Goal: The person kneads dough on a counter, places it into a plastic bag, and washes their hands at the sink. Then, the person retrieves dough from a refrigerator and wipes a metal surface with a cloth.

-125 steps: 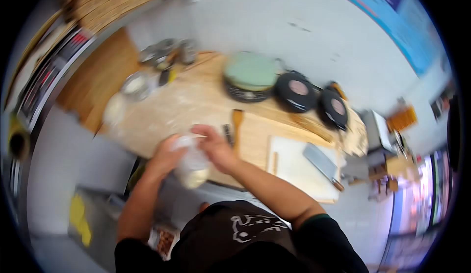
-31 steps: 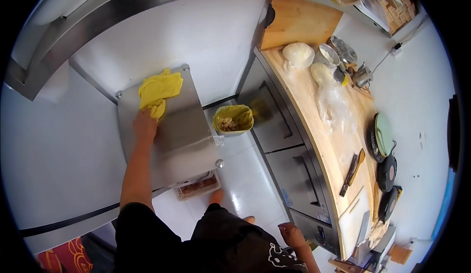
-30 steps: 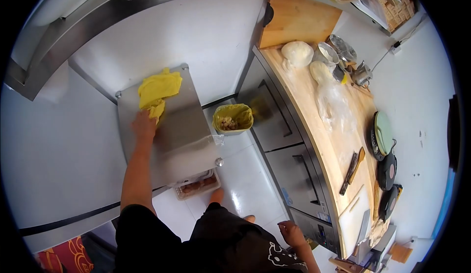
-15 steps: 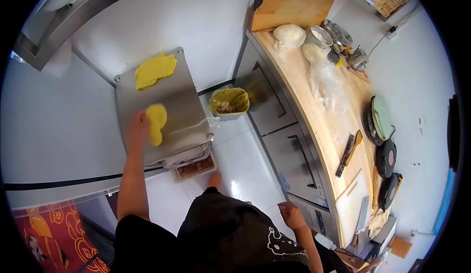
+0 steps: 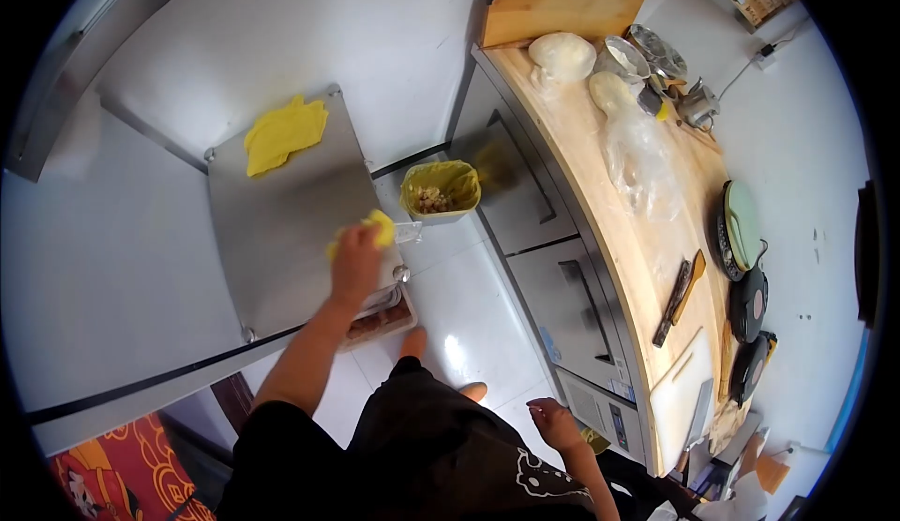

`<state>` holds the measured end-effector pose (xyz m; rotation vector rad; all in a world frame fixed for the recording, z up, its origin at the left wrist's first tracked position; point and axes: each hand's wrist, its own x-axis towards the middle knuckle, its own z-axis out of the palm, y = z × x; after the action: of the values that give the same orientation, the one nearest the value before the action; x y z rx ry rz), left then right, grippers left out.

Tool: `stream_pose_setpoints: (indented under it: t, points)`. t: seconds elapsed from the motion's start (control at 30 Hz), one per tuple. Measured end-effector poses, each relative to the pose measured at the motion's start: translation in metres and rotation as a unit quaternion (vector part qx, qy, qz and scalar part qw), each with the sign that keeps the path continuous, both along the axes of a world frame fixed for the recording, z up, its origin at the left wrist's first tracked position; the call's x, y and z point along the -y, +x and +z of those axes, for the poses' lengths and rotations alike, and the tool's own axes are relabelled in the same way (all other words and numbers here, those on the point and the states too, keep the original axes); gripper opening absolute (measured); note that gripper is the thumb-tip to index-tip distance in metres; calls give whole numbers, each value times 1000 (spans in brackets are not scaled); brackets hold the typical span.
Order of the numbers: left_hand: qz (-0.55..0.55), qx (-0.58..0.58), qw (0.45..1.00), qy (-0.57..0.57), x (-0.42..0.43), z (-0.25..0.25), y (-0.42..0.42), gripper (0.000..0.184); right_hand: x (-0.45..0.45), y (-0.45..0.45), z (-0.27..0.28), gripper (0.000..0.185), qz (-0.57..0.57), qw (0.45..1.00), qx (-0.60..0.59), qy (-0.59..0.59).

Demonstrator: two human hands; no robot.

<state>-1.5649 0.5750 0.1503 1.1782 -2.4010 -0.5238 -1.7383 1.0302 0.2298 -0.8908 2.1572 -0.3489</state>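
My left hand (image 5: 356,259) is closed on a yellow cloth (image 5: 382,229) and presses it onto the steel tabletop (image 5: 272,259), close to its right edge. Parts of the cloth stick out on both sides of the fingers; the rest is hidden under the hand. A second yellow cloth (image 5: 286,135) lies spread near the table's far edge. Off to the right, my right hand (image 5: 557,425) hangs beside my apron, near the counter cabinets, fingers curled in. I see nothing held in it.
A bin with a yellow liner (image 5: 441,190) stands between table and counter. A plastic tub (image 5: 380,322) sits below the table edge. On the wooden counter (image 5: 637,249) are dough in plastic (image 5: 562,57), metal bowls, pans and a cutting board (image 5: 677,394). Another person shows at lower right.
My left hand has swept the yellow cloth from the table's middle toward its right edge. My view has shifted slightly. The right hand stays beside my body.
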Motion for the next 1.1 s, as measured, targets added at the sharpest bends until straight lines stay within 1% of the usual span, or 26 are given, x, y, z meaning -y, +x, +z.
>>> stream_pose_setpoints:
  t: [0.07,0.13,0.2,0.27,0.3,0.37,0.43,0.47,0.5,0.57,0.6,0.63,0.67,0.7,0.73,0.77,0.8,0.83,0.87,0.9,0.93,0.97,1.03,1.1]
  points:
    - [75,17,997,14,56,7,-5,35,4,-6,-3,19,-4,1000,-8,13]
    - [69,43,990,-119,132,-22,-18,33,1,-2,-5,20,-16,999,-19,38]
    - [38,102,977,-185,229,-46,-52,33,-6,6,-11,21,-26,998,-29,52]
    - [89,50,980,-168,257,-43,-74,32,-9,16,-17,22,4,997,-21,68]
    - [64,41,983,-167,258,-42,-79,31,-10,19,-22,24,2,996,0,94]
    - [16,39,986,-163,240,-37,-69,28,-1,31,-12,26,-19,987,55,147]
    - [-82,3,984,-156,191,-33,-46,24,4,36,-20,29,-5,986,78,149]
    - [-131,-34,984,-117,151,-14,-29,19,6,36,-24,30,8,983,93,159]
    - [-120,-57,991,-32,111,-23,-12,14,11,36,-26,31,32,980,92,173]
    - [-185,27,981,-45,36,8,35,13,29,29,-24,31,87,976,79,182]
    - [-219,65,972,-52,-1,23,58,14,23,24,-34,27,78,992,58,85]
    - [-190,28,981,-5,-20,35,81,18,23,20,-42,26,63,995,38,64]
    - [-84,49,994,53,-23,20,105,22,26,17,-45,25,45,998,17,50]
    - [3,66,997,48,-13,8,128,23,32,14,-42,25,36,999,4,35]
    - [86,88,992,-10,8,2,148,24,35,10,-37,25,22,999,-10,25]
    - [161,114,978,-70,36,-5,162,25,33,7,-38,26,32,999,-20,24]
    - [235,138,955,-121,65,-9,162,26,30,6,-40,26,36,999,-32,25]
    - [286,146,939,-123,87,-8,146,27,28,5,-39,26,40,998,-38,39]
    - [314,129,936,-92,95,2,116,27,27,9,-35,27,45,997,-38,56]
    - [346,118,929,-60,99,1,88,28,29,13,-26,27,31,997,-28,70]
    - [250,113,957,-93,105,-25,62,29,32,13,-21,28,24,996,-20,79]
    - [157,104,973,-130,110,-48,41,30,27,17,-25,28,19,996,-23,83]
    - [54,76,992,-87,45,1,-20,31,20,26,-25,28,18,996,-10,92]
    - [27,34,999,-9,35,-6,-22,33,18,29,-14,28,14,996,3,93]
